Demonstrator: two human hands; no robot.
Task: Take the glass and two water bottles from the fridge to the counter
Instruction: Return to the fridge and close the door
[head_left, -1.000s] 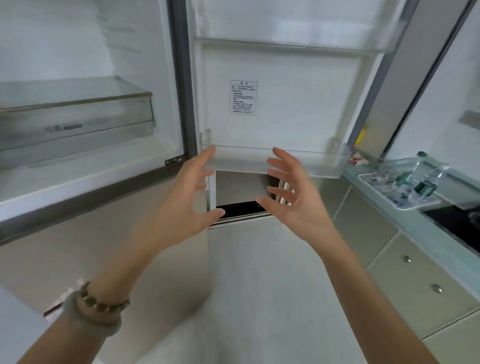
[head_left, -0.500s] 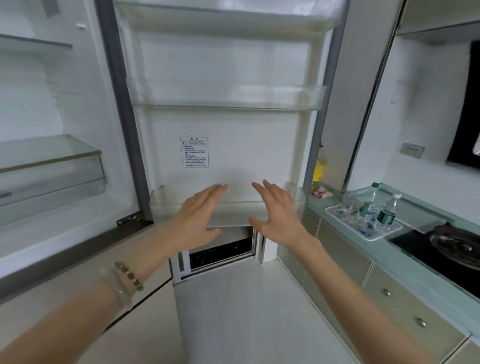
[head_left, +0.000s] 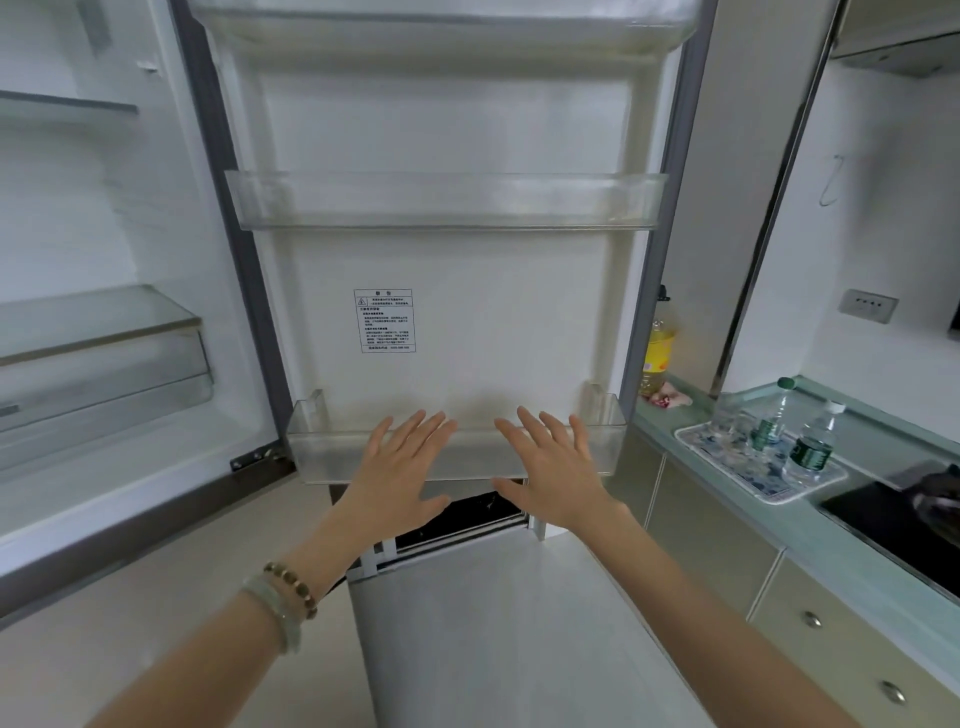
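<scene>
Two clear water bottles with green labels stand on a patterned tray (head_left: 779, 491) on the counter at the right: one with a green cap (head_left: 773, 418), one with a white cap (head_left: 814, 441). A clear glass (head_left: 727, 413) stands at the tray's far left corner. My left hand (head_left: 400, 467) and my right hand (head_left: 556, 465) are held out flat, fingers spread, palms toward the open fridge door (head_left: 457, 291), in front of its lowest door bin (head_left: 457, 452). Neither hand holds anything. The door bins hold nothing.
The fridge interior (head_left: 104, 332) with glass shelves and a drawer lies to the left. A yellow oil bottle (head_left: 657, 358) stands behind the door at the counter's far end. A black hob (head_left: 898, 525) sits right of the tray. Cabinet drawers (head_left: 810, 618) run below the counter.
The view has tilted upward, showing more of the door. Both hands have flattened from curled fingers and moved forward toward the lowest door bin.
</scene>
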